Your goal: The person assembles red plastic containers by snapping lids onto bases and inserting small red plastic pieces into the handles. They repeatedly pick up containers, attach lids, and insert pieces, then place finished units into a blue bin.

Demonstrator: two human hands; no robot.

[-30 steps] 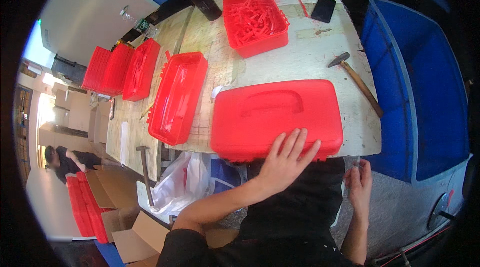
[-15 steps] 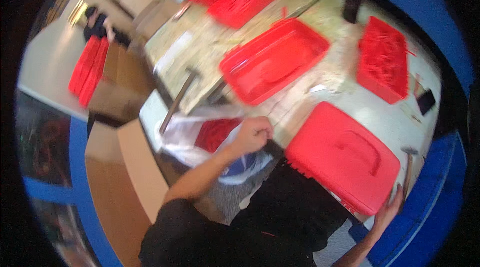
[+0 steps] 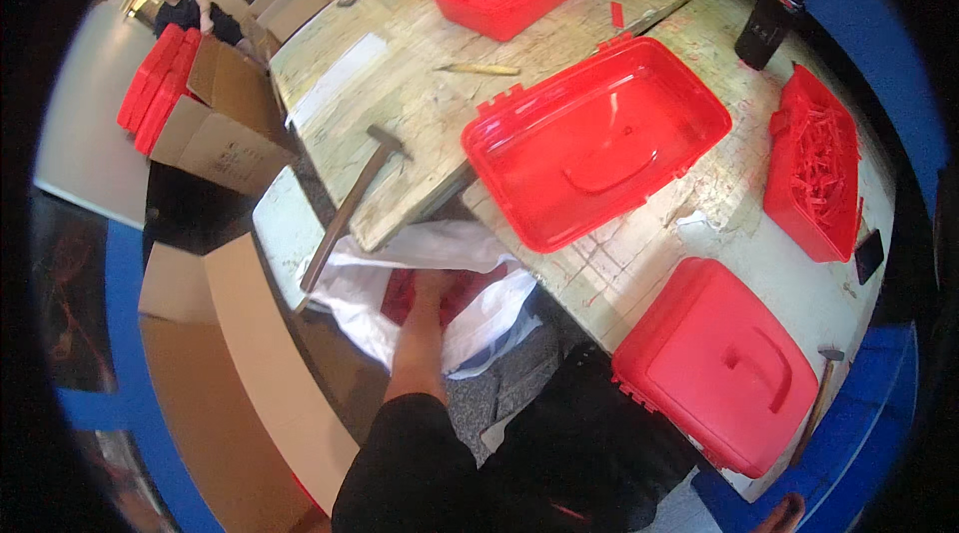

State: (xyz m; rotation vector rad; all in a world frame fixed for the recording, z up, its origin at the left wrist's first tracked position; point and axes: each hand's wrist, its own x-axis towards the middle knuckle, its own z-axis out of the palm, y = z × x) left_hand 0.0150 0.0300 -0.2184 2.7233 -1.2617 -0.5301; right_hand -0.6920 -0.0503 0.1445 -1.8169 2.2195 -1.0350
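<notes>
Carefully spreading the mouth of the white plastic bag (image 3: 504, 310) would help the left hand (image 3: 433, 280), inside among red pieces (image 3: 400, 297). The right hand (image 3: 784, 514) is near the closed red toolbox (image 3: 704, 348); I cannot tell whether either grips anything.

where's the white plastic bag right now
In the head view, the white plastic bag is left of centre, by the worktable, right of a hammer, with the left hand inside.
</notes>
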